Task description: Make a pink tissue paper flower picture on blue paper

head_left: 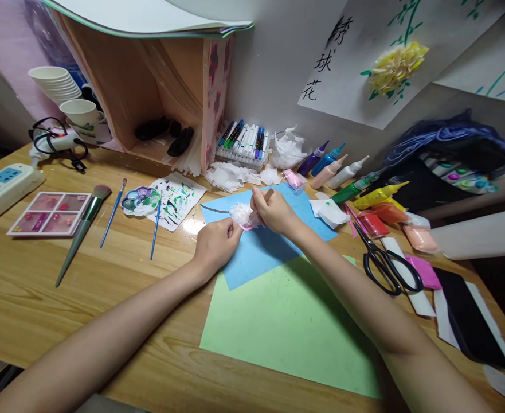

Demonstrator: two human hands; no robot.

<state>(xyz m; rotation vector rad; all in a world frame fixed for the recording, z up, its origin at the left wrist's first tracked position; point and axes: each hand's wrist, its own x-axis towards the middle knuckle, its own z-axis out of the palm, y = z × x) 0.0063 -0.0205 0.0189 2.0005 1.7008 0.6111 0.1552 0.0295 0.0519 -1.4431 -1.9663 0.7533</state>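
A fluffy white flower point(241, 214), seemingly of thin paper, lies over a blue sheet point(252, 261), with a touch of pink along its lower edge. A thin dark stem point(215, 210) sticks out from it to the left. My left hand point(218, 244) is closed, its thumb and forefinger pinched at the flower's lower left edge. Bent over the flower's right side, my right hand point(273, 211) is closed too, fingertips on the white petals. My fingers hide part of the flower. Beneath the blue sheet lies a green sheet point(286, 338).
Black scissors point(390, 267), a phone point(471, 318) and clay packets point(422, 238) lie at right. Paint bottles point(329, 172), crumpled tissue point(235, 176) and markers point(243, 140) stand behind. Leftward are thin paintbrushes point(113, 212), a large makeup brush point(82, 229) and a palette point(48, 213).
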